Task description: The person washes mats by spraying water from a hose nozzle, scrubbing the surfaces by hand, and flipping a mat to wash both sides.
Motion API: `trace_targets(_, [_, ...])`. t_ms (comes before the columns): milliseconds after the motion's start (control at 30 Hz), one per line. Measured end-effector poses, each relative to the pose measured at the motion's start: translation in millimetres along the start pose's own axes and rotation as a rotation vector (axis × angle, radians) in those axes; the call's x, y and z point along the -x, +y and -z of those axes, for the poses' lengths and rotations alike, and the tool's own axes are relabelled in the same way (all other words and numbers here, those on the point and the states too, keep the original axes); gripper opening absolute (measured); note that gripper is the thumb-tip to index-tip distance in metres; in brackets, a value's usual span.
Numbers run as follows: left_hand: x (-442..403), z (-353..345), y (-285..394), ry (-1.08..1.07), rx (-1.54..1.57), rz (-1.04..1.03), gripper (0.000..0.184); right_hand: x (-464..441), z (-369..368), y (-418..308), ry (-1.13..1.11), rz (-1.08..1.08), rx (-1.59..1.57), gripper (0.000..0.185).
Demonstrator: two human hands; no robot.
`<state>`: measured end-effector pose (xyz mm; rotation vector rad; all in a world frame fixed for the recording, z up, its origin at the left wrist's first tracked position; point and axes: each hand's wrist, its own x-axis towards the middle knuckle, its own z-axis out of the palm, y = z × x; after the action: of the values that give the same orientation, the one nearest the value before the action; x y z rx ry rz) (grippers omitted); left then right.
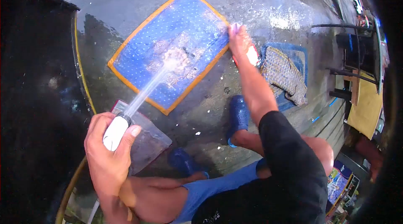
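Note:
My left hand (110, 152) is wrapped round a white spray nozzle (115, 134). From it a jet of water (147, 87) strikes the middle of a blue dotted mat (168, 31) with an orange border, which lies flat on the wet ground. At the mat's right corner, my right hand (240, 41) has its fingers closed on a small pale purple thing (236, 27), mostly hidden by the hand. Beneath the right wrist lies a white thing with a red edge (253, 55), partly covered by the arm.
A patterned woven mat (283, 73) lies folded on a blue mat (303, 56) to the right. A grey flat sheet (149, 140) lies beside my left hand. My feet in blue clogs (239, 115) stand in front of the mat. A yellow hose (79, 56) runs along the left.

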<state>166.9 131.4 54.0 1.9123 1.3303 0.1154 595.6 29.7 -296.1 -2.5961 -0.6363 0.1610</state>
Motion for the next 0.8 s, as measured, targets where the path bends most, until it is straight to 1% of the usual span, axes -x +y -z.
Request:
trace_targets(67, [-7.7,-6.7,6.1,-0.009,0.019,-0.015,0.029,58.1,1.0,-38.0,0.001,-0.017,0.042,0.046])
trace_targets(100, [-11.6,-9.6,10.0,-0.021,0.026,-0.008,0.029,102.9,13.2,-62.5,-0.161,0.089,0.038,0.047])
trace_targets(133, [-15.3,-11.7,13.2,-0.027,0.030,0.002,0.029,128.5,21.3,-79.3,-0.326,0.200,0.031,0.047])
trace_targets(167, [-17.4,-14.2,16.0,-0.032,0.012,-0.024,0.029,119.3,20.1,-75.3,-0.342,0.233,0.072,0.047])
trace_targets(233, [-17.4,-15.2,18.0,-0.041,0.018,-0.036,0.029,96.6,19.9,-41.9,-0.382,0.262,0.155,0.048])
trace_targets(267, [-17.0,-16.3,16.7,-0.026,0.027,-0.037,0.028,60.0,0.8,-13.5,-0.152,0.115,0.115,0.048])
trace_targets(300, [-15.2,-15.3,14.6,0.006,0.038,-0.020,0.028,20.6,23.0,-22.2,-0.114,-0.004,0.134,0.049])
trace_targets(333, [-13.6,-12.7,12.7,0.024,0.052,-0.008,0.029,-22.9,-2.7,14.9,-0.042,-0.049,0.015,0.056])
trace_targets(400, [-18.2,-11.2,12.3,0.055,0.077,0.002,0.029,-1.4,18.5,-35.3,-0.075,-0.003,0.096,0.043])
trace_targets(433, [-21.8,-10.3,13.0,0.067,0.080,0.008,0.028,28.7,0.5,-41.1,0.029,0.127,0.107,0.037])
trace_targets(467, [-23.8,-8.0,13.7,0.087,0.077,0.021,0.028,65.5,-10.8,-47.0,-0.091,0.237,-0.009,0.035])
trace_targets(533, [-29.2,-9.6,13.4,0.109,0.110,0.053,0.029,75.5,-4.0,-73.0,-0.031,0.596,-0.039,0.039])
trace_targets(600, [-30.6,-9.8,14.6,0.116,0.087,0.080,0.029,38.5,-11.1,-55.0,-0.227,0.397,-0.028,0.041])
trace_targets(633, [-29.3,-9.6,11.8,0.114,0.088,0.077,0.031,2.7,-6.7,-64.1,-0.129,0.310,0.046,0.045])
trace_targets(667, [-27.5,-8.6,10.2,0.113,0.082,0.089,0.031,-23.7,-4.9,-73.3,-0.116,0.140,0.111,0.048])
trace_targets(733, [-26.7,-6.6,11.8,0.106,0.083,0.095,0.032,-25.1,-17.8,-88.5,-0.059,0.046,0.031,0.049])
trace_targets(800, [-30.4,-8.5,15.2,0.113,0.082,0.066,0.032,7.5,-58.9,-88.9,-0.099,0.356,-0.045,0.049])
